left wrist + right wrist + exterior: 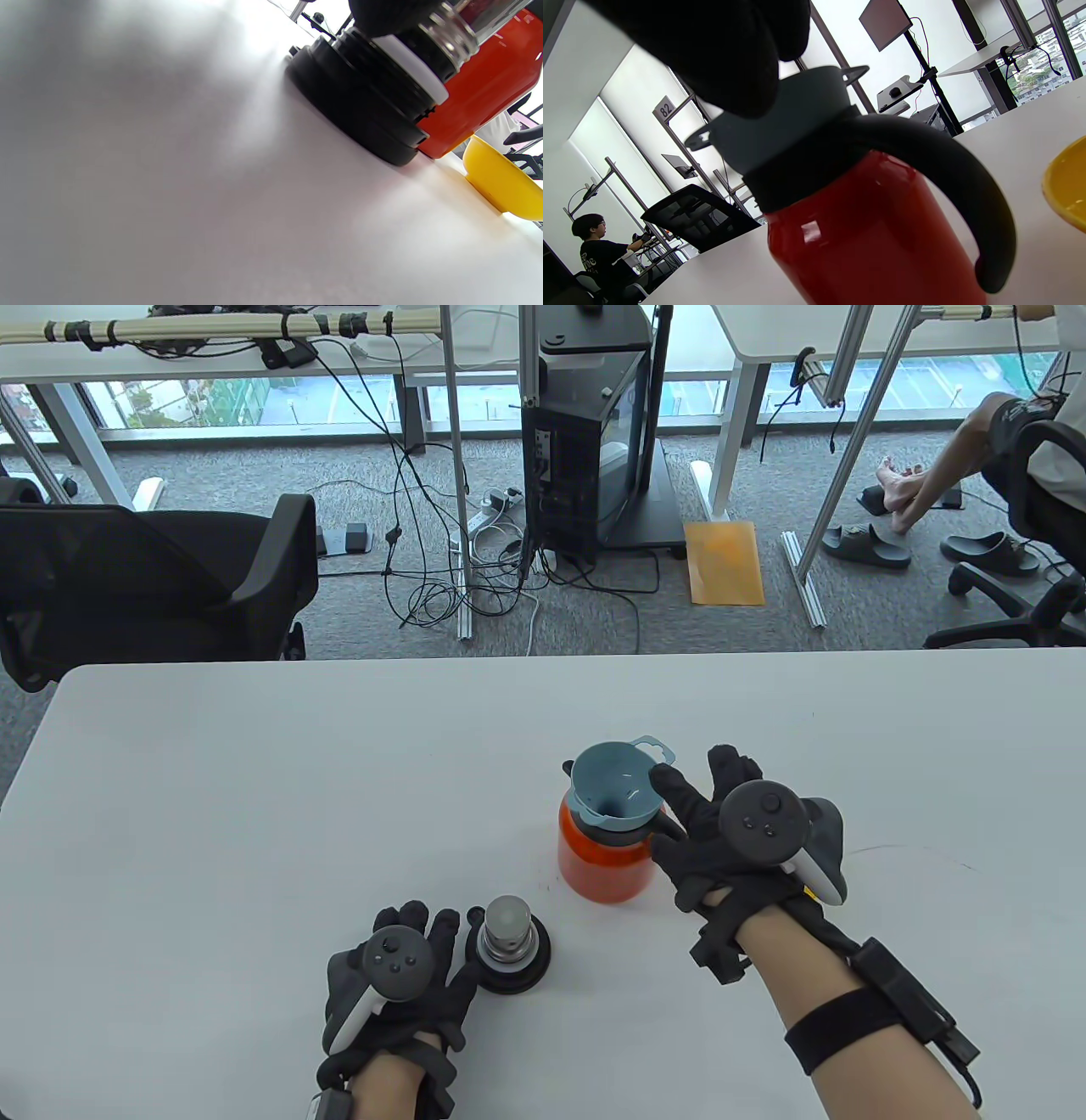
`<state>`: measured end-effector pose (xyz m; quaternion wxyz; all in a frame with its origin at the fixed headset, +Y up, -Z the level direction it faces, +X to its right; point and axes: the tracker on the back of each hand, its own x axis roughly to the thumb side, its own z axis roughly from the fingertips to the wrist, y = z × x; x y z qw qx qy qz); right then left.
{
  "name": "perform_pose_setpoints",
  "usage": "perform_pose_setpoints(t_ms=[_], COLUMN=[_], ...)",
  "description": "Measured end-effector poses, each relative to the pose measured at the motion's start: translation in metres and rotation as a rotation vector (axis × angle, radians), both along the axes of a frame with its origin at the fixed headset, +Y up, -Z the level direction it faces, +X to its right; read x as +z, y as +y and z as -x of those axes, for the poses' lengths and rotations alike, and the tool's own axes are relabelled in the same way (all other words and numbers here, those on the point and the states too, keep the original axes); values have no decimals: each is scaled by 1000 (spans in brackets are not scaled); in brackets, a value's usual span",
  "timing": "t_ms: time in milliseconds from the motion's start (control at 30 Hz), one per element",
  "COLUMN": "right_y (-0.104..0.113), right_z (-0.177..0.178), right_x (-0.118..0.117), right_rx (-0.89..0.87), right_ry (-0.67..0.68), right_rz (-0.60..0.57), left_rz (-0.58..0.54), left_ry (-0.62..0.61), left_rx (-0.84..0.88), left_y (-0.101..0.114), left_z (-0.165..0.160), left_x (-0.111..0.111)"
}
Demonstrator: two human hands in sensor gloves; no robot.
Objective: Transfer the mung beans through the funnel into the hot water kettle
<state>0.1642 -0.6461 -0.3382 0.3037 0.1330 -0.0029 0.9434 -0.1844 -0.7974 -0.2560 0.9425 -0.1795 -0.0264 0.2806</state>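
The orange-red kettle (604,861) stands open on the white table, with a blue-grey funnel (615,785) seated in its mouth. My right hand (721,823) is beside the kettle's right side with fingers spread, and its thumb touches the funnel's rim. The kettle (874,237) shows its black handle in the right wrist view, below the funnel (797,118). The kettle's lid (509,946) lies upside down near the front. My left hand (399,976) rests flat just left of it. A yellow bowl (500,186) shows in both wrist views (1067,186); its contents are hidden.
The table's far edge (543,657) runs across the middle of the table view. Beyond it are a black office chair (144,577), cables and a computer tower (585,449) on the floor. In the table view my right hand hides the yellow bowl.
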Motion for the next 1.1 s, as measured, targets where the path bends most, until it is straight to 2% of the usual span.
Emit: perform_pose_setpoints(t_ms=[300, 567, 800, 933, 1100], right_y=[-11, -6, 25, 48, 58], right_z=[32, 39, 13, -17, -58], right_x=[-6, -9, -6, -2, 2], right_rx=[80, 37, -120, -219, -266], right_ry=[29, 10, -25, -76, -171], right_rz=[-76, -120, -158, -207, -230], left_rz=[-10, -16, -15, -14, -17], left_ry=[-12, -5, -7, -13, -16], left_rx=[8, 15, 15, 13, 14], left_y=[0, 0, 0, 0, 1], left_z=[0, 2, 2, 1, 0], left_x=[0, 0, 0, 0, 0])
